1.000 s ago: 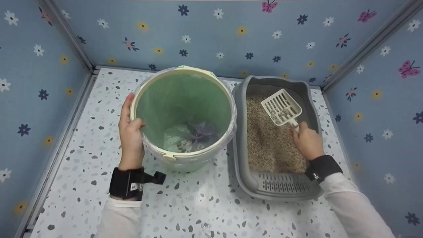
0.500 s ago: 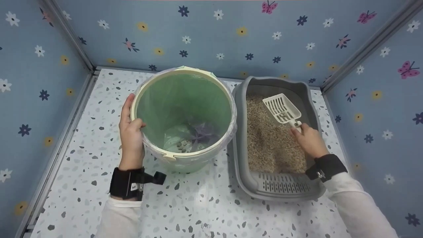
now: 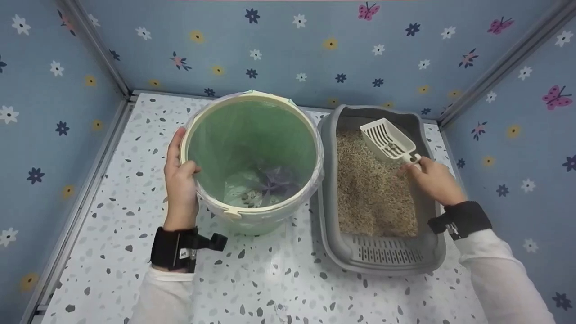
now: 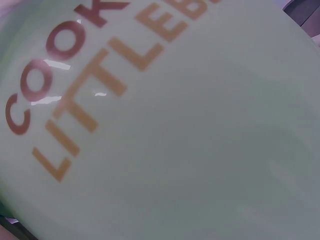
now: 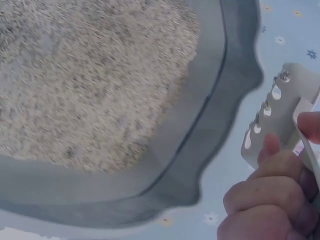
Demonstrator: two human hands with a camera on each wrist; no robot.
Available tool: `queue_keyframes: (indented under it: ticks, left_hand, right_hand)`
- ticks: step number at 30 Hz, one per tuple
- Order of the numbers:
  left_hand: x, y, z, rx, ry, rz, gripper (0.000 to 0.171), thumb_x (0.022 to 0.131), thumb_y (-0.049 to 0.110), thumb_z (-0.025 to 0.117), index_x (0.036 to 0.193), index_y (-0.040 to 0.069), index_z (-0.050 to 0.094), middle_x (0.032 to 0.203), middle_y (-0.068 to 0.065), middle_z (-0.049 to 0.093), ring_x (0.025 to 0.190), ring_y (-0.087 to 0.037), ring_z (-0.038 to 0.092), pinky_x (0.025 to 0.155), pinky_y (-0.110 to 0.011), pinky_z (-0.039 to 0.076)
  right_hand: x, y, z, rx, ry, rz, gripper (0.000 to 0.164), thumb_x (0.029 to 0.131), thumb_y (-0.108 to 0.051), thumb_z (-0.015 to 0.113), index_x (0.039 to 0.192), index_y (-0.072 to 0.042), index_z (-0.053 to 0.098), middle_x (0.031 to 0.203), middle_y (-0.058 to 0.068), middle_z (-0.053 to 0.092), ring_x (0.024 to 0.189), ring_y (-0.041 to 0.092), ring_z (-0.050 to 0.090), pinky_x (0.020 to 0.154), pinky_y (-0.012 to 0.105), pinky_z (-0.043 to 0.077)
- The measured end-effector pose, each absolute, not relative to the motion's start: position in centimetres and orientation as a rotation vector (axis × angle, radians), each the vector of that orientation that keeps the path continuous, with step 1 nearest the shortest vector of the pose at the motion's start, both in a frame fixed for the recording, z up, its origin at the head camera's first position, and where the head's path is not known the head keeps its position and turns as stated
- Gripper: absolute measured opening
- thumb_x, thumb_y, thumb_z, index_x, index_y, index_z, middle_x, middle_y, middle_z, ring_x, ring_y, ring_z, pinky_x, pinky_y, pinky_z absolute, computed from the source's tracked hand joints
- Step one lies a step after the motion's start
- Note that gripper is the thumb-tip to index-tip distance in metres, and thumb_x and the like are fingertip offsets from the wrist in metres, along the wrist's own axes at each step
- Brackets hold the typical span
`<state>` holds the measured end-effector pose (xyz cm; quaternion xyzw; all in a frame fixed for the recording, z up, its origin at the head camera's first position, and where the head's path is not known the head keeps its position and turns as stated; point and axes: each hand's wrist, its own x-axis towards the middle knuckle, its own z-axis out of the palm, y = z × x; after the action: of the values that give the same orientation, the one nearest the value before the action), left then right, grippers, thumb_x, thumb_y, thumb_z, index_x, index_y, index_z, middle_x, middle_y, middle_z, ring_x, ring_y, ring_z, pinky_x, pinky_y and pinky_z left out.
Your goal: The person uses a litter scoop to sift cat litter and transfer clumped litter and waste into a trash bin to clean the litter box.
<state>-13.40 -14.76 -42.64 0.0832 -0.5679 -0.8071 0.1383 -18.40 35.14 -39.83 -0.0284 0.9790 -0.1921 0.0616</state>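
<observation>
Here, the right hand (image 3: 435,181) grips the scoop (image 3: 388,138), its long axis slanting forward-left above the litter tray (image 3: 332,193); leftward stands the bin (image 3: 254,220), gripped by the left hand (image 3: 181,184).

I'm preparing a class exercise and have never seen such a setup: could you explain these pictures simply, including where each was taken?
No machine here: a person works bare-handed, with cameras on the head and each wrist. The head view looks down at a speckled surface bearing a green bin with a plastic liner and, beside it, a grey tray of granular litter. The left hand grips the bin's rim; the right hand holds a slotted scoop, with small clumps in it, over the tray. The left wrist view is mostly a pale surface with lettering, probably the bin's side. The right wrist view shows the tray, litter, scoop and right hand.
</observation>
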Motion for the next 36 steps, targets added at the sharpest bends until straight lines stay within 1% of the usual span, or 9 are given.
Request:
queue_keyframes:
  ticks: [4, 7, 15, 20, 24, 27, 31, 34, 36]
  left_hand:
    - [-13.4, -14.7, -42.6, 0.253, -1.656, -2.324, 0.084, 0.072, -0.016, 0.029, 0.148, 0.017, 0.030, 0.155, 0.002, 0.024, 0.140, -0.021, 0.027, 0.111, -0.040, 0.028]
    - [-13.4, -14.7, -42.7, 0.246, -1.662, -2.317, 0.084, 0.071, -0.016, 0.028, 0.148, 0.018, 0.030, 0.154, 0.003, 0.025, 0.140, -0.020, 0.028, 0.111, -0.042, 0.028]
    - [-13.4, -14.8, -42.7, 0.237, -1.654, -2.308, 0.084, 0.072, -0.017, 0.028, 0.149, 0.015, 0.028, 0.154, 0.002, 0.025, 0.141, -0.018, 0.025, 0.112, -0.039, 0.026]
    - [-13.4, -14.8, -42.6, 0.244, -1.669, -2.296, 0.083, 0.072, -0.017, 0.028, 0.149, 0.015, 0.028, 0.155, 0.002, 0.024, 0.141, -0.017, 0.025, 0.112, -0.038, 0.026]
    - [-13.4, -14.8, -42.6, 0.242, -1.670, -2.298, 0.083, 0.072, -0.017, 0.028, 0.149, 0.015, 0.028, 0.155, 0.003, 0.023, 0.141, -0.017, 0.025, 0.112, -0.039, 0.026]
    - [-13.3, -14.8, -42.6, 0.244, -1.672, -2.296, 0.083, 0.072, -0.017, 0.028, 0.149, 0.016, 0.028, 0.155, 0.003, 0.023, 0.141, -0.017, 0.025, 0.112, -0.039, 0.026]
    - [-13.3, -14.8, -42.6, 0.253, -1.667, -2.306, 0.084, 0.072, -0.017, 0.027, 0.149, 0.016, 0.029, 0.155, 0.003, 0.023, 0.141, -0.017, 0.025, 0.112, -0.039, 0.026]
    - [-13.3, -14.8, -42.6, 0.257, -1.656, -2.320, 0.084, 0.072, -0.017, 0.027, 0.149, 0.017, 0.029, 0.155, 0.003, 0.023, 0.141, -0.018, 0.026, 0.112, -0.039, 0.027]
    - [-13.3, -14.7, -42.6, 0.255, -1.655, -2.315, 0.084, 0.072, -0.017, 0.027, 0.148, 0.018, 0.030, 0.154, 0.003, 0.024, 0.141, -0.018, 0.027, 0.112, -0.040, 0.027]
  right_hand:
    - [-18.4, 34.9, -38.0, -0.120, 2.982, -0.548, 0.042, 0.097, -0.043, 0.040, 0.086, -0.004, 0.051, 0.067, 0.006, 0.044, 0.057, 0.020, 0.041, 0.050, 0.032, 0.034]
    - [-18.4, 34.3, -36.5, -0.141, 2.996, -0.535, 0.043, 0.097, -0.045, 0.041, 0.082, -0.006, 0.050, 0.065, 0.005, 0.042, 0.055, 0.020, 0.039, 0.048, 0.033, 0.032]
    - [-18.3, 31.0, -32.9, -0.276, 3.013, -0.523, 0.042, 0.095, -0.049, 0.043, 0.088, -0.009, 0.055, 0.063, 0.004, 0.042, 0.053, 0.019, 0.038, 0.045, 0.034, 0.031]
    - [-18.4, 28.1, -30.9, -0.420, 3.003, -0.449, 0.041, 0.096, -0.050, 0.042, 0.089, -0.011, 0.053, 0.063, 0.003, 0.043, 0.051, 0.018, 0.039, 0.047, 0.034, 0.032]
    - [-18.5, 25.8, -29.7, -0.557, 3.031, -0.335, 0.038, 0.096, -0.048, 0.043, 0.087, -0.011, 0.051, 0.061, 0.001, 0.044, 0.050, 0.018, 0.041, 0.049, 0.033, 0.034]
    - [-18.4, 24.1, -29.0, -0.662, 3.075, -0.218, 0.036, 0.096, -0.045, 0.044, 0.083, -0.012, 0.047, 0.058, 0.000, 0.041, 0.049, 0.018, 0.041, 0.048, 0.032, 0.034]
    - [-18.2, 22.1, -28.8, -0.866, 3.142, -0.060, 0.033, 0.096, -0.039, 0.046, 0.080, -0.010, 0.044, 0.054, -0.003, 0.035, 0.045, 0.017, 0.037, 0.044, 0.031, 0.032]
    - [-18.1, 20.9, -29.1, -1.075, 3.214, 0.062, 0.029, 0.095, -0.033, 0.050, 0.079, -0.009, 0.044, 0.051, -0.004, 0.033, 0.041, 0.015, 0.034, 0.039, 0.030, 0.029]
    - [-18.0, 20.1, -29.3, -1.208, 3.261, 0.149, 0.028, 0.094, -0.029, 0.049, 0.077, -0.008, 0.044, 0.050, -0.004, 0.033, 0.040, 0.014, 0.032, 0.036, 0.031, 0.027]
